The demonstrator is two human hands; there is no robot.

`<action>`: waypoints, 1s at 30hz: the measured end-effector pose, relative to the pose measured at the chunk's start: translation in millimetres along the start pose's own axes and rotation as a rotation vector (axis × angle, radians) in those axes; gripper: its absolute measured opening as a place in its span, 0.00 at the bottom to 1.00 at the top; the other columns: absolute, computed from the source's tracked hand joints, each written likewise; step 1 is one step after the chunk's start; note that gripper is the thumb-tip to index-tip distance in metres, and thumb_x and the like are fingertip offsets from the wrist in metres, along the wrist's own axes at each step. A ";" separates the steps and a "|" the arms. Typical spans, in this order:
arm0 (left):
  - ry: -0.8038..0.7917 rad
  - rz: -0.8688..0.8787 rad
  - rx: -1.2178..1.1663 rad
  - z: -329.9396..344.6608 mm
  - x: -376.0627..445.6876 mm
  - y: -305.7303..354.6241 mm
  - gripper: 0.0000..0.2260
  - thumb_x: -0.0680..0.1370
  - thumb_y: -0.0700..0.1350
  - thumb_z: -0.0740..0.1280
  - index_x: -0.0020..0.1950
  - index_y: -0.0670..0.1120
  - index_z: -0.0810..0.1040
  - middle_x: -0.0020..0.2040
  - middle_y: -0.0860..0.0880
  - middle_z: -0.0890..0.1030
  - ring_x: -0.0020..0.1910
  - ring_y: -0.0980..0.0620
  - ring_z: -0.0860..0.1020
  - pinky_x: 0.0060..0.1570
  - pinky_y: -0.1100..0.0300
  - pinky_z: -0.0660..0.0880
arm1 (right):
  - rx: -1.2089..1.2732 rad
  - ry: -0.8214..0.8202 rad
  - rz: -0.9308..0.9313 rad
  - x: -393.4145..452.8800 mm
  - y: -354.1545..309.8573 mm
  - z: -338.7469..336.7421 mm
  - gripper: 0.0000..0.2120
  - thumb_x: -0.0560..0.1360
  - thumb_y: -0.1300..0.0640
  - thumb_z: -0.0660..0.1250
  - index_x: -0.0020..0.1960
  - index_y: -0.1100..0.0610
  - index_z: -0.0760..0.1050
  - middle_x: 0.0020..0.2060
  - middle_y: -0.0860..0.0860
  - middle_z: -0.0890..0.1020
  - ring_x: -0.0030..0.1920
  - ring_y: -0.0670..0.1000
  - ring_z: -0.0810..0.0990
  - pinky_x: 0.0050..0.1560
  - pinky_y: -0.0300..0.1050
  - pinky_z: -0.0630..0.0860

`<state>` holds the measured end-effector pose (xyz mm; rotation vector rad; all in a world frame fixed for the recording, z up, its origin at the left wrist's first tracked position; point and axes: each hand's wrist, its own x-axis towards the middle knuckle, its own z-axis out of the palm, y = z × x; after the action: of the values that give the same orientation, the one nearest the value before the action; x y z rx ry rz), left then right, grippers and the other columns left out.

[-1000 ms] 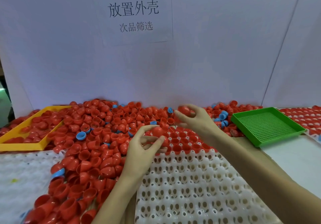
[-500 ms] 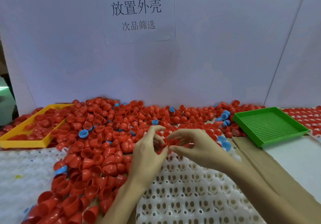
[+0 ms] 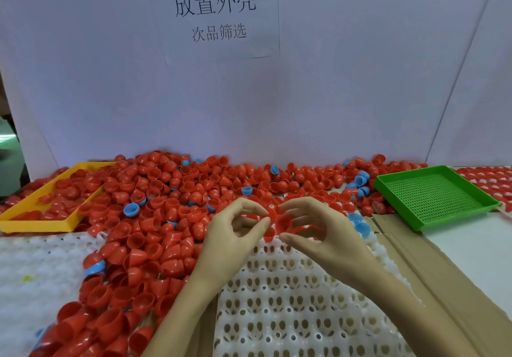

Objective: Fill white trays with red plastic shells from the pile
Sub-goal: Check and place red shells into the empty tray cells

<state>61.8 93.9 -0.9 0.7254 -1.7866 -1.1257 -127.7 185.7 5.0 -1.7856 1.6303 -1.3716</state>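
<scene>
A big pile of red shells (image 3: 166,204) spreads across the back and left of the table, with a few blue shells (image 3: 130,209) mixed in. The white tray (image 3: 291,301) in front of me has bare sockets near me and red shells along its far rows. Over that far edge, my right hand (image 3: 324,235) pinches a red shell (image 3: 285,223) between thumb and fingers. My left hand (image 3: 232,237) is beside it, its fingers curved, thumb and forefinger tips close together at a red shell's edge. I cannot tell whether it grips that shell.
A yellow tray (image 3: 36,225) with red shells sits at the left, and another white tray (image 3: 36,273) lies in front of it. At the right are a green mesh tray (image 3: 432,199), a brown cardboard sheet (image 3: 415,259) and a filled tray (image 3: 493,179).
My right hand came back from the pile with a red shell and lowered to the tray's far rows. Both hands drew together, and the left hand no longer plainly shows its shell.
</scene>
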 end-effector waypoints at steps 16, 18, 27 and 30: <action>-0.100 -0.083 0.647 -33.4 3.0 -12.7 0.11 0.75 0.40 0.71 0.42 0.57 0.83 0.47 0.58 0.79 0.40 0.58 0.79 0.44 0.67 0.76 | -0.110 -0.062 0.029 6.0 7.4 2.5 0.10 0.83 0.58 0.67 0.59 0.45 0.82 0.52 0.39 0.85 0.54 0.43 0.85 0.52 0.43 0.83; -0.094 -0.053 0.687 -34.6 3.2 -11.5 0.10 0.75 0.41 0.72 0.43 0.57 0.83 0.46 0.58 0.78 0.40 0.60 0.78 0.43 0.68 0.74 | -0.247 -0.067 0.041 23.4 10.9 1.6 0.10 0.83 0.57 0.67 0.58 0.45 0.82 0.51 0.37 0.85 0.53 0.38 0.83 0.53 0.39 0.83; -0.118 0.004 0.778 -36.2 4.0 -18.1 0.07 0.78 0.43 0.74 0.45 0.55 0.81 0.46 0.60 0.77 0.45 0.62 0.76 0.44 0.70 0.72 | -0.763 -0.072 0.146 153.1 55.1 -7.8 0.18 0.80 0.69 0.58 0.63 0.59 0.81 0.58 0.58 0.85 0.56 0.58 0.83 0.58 0.53 0.80; -0.103 0.041 0.810 -35.9 3.5 -19.0 0.05 0.79 0.46 0.73 0.47 0.56 0.80 0.45 0.60 0.75 0.44 0.62 0.76 0.42 0.70 0.71 | -0.780 -0.170 0.188 175.2 70.8 -10.0 0.16 0.80 0.64 0.65 0.66 0.54 0.81 0.60 0.56 0.84 0.58 0.57 0.82 0.58 0.48 0.78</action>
<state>92.9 68.9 -9.5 1.0931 -2.3452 -0.3744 -199.1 11.6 25.0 -1.9737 2.3490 -0.4908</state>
